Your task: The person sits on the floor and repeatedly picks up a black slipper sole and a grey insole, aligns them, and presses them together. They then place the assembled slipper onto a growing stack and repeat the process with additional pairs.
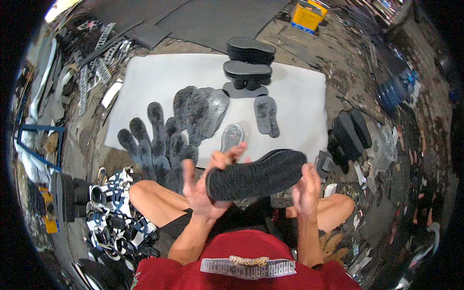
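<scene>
black soles (pixel 251 179), white sheet (pixel 299 106)

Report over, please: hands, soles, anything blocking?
Left hand holding black sole stack, left end. Right hand at right end, contact unclear. Nothing visibly blocking.

A stained grey-brown floor (pixel 292 52) is running around the work area, with dark flat sheets (pixel 217 21) covering its far part and ladder-like offcuts (pixel 103 71) littering the left. A blue frame (pixel 41 128) is occupying the left edge; bright light (pixel 60 8) is glaring at the far left corner.
</scene>
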`<state>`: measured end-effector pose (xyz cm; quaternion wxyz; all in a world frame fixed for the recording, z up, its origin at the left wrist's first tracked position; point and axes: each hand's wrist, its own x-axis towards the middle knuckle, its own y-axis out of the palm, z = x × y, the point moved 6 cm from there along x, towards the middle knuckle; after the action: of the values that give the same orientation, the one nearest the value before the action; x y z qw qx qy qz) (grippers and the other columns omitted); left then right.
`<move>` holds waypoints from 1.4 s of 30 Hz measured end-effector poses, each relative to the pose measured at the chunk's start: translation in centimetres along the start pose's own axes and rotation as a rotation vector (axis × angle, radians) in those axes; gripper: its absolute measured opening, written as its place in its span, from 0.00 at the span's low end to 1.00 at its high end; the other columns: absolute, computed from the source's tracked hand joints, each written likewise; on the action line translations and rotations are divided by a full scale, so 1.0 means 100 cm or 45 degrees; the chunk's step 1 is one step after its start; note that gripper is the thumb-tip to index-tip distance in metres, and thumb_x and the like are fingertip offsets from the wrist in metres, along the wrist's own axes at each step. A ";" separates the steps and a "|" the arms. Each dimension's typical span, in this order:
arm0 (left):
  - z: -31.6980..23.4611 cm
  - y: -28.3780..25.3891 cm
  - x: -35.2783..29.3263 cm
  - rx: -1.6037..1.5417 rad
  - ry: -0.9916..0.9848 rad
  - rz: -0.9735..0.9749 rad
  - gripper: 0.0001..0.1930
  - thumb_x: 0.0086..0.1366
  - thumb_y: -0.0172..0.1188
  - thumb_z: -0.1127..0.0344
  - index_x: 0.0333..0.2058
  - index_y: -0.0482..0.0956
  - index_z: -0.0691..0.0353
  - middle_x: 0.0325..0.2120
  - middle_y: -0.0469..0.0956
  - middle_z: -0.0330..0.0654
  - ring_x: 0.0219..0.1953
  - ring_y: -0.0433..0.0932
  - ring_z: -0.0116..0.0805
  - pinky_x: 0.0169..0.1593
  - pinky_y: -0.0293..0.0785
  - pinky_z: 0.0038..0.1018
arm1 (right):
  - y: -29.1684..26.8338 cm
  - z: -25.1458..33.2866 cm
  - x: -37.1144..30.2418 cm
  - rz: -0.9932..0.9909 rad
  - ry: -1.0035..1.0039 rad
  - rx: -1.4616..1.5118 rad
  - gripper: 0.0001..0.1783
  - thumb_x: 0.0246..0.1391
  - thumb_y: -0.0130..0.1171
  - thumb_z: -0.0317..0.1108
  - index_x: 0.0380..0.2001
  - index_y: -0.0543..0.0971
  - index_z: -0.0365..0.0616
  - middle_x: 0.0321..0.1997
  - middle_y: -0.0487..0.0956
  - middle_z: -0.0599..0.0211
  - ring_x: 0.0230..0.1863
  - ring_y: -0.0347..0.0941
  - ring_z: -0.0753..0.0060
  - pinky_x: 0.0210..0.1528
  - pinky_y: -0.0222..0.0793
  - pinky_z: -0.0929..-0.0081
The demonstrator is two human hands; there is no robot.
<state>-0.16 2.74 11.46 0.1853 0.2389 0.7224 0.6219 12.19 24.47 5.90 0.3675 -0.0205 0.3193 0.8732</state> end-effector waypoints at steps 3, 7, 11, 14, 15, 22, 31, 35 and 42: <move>0.044 -0.022 -0.035 0.032 -0.635 -0.201 0.36 0.76 0.46 0.39 0.70 0.66 0.63 0.76 0.58 0.62 0.76 0.63 0.58 0.76 0.59 0.62 | -0.020 0.044 0.015 -0.003 -0.274 -0.354 0.12 0.70 0.66 0.33 0.50 0.82 0.38 0.46 0.81 0.72 0.48 0.76 0.79 0.53 0.74 0.73; 0.081 -0.023 -0.054 -0.268 -1.124 0.064 0.37 0.80 0.42 0.40 0.73 0.61 0.64 0.72 0.65 0.61 0.67 0.75 0.57 0.71 0.71 0.59 | -0.006 0.069 0.020 0.340 -0.355 -0.762 0.10 0.69 0.67 0.32 0.46 0.84 0.35 0.44 0.80 0.72 0.47 0.73 0.81 0.51 0.70 0.77; 0.107 -0.054 -0.059 0.027 -1.329 -0.027 0.38 0.83 0.37 0.34 0.69 0.68 0.65 0.56 0.80 0.54 0.49 0.86 0.43 0.51 0.86 0.37 | 0.004 0.072 0.018 0.377 -0.430 -0.971 0.10 0.68 0.68 0.30 0.46 0.84 0.34 0.41 0.78 0.72 0.43 0.70 0.82 0.47 0.67 0.79; 0.113 -0.068 -0.065 0.220 -1.349 0.012 0.42 0.80 0.38 0.31 0.70 0.66 0.67 0.59 0.77 0.56 0.51 0.82 0.45 0.53 0.83 0.40 | 0.014 0.082 0.014 0.342 -0.530 -1.067 0.10 0.66 0.69 0.29 0.45 0.85 0.34 0.41 0.78 0.71 0.42 0.71 0.80 0.46 0.68 0.79; 0.113 -0.059 -0.065 0.190 -1.338 -0.022 0.43 0.79 0.39 0.29 0.69 0.66 0.67 0.57 0.77 0.54 0.49 0.80 0.43 0.51 0.81 0.39 | 0.016 0.085 0.011 0.333 -0.569 -1.109 0.10 0.66 0.70 0.29 0.45 0.85 0.34 0.40 0.79 0.70 0.42 0.71 0.80 0.45 0.68 0.79; 0.117 -0.054 -0.074 -0.006 -1.345 -0.038 0.44 0.78 0.43 0.29 0.69 0.64 0.68 0.55 0.76 0.56 0.46 0.77 0.44 0.49 0.77 0.40 | 0.025 0.092 -0.001 0.249 -0.687 -1.215 0.09 0.62 0.72 0.29 0.43 0.87 0.37 0.39 0.82 0.66 0.41 0.76 0.75 0.44 0.72 0.76; 0.127 -0.082 -0.085 -0.091 -1.241 0.134 0.43 0.78 0.42 0.31 0.68 0.67 0.70 0.55 0.78 0.54 0.51 0.79 0.44 0.52 0.78 0.40 | 0.041 0.079 -0.013 0.170 -0.712 -1.355 0.07 0.60 0.73 0.27 0.41 0.88 0.38 0.38 0.85 0.60 0.39 0.82 0.67 0.44 0.76 0.71; 0.123 -0.113 -0.075 0.346 -0.956 -0.043 0.40 0.77 0.45 0.36 0.70 0.67 0.68 0.62 0.77 0.53 0.63 0.77 0.48 0.67 0.72 0.46 | 0.047 0.065 -0.008 0.356 -0.640 -1.444 0.08 0.58 0.74 0.28 0.41 0.89 0.38 0.38 0.86 0.59 0.40 0.84 0.64 0.44 0.77 0.69; 0.115 -0.089 -0.015 0.008 -0.773 -0.040 0.31 0.84 0.40 0.41 0.77 0.58 0.50 0.68 0.73 0.46 0.65 0.78 0.40 0.68 0.76 0.41 | 0.042 0.024 -0.002 0.595 -0.465 -1.407 0.10 0.59 0.73 0.30 0.42 0.88 0.39 0.41 0.86 0.57 0.41 0.84 0.61 0.47 0.78 0.66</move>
<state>6.55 10.13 0.80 0.4015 0.4033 0.6395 0.5169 10.08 23.54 10.14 0.1506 0.0124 -0.2513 0.9560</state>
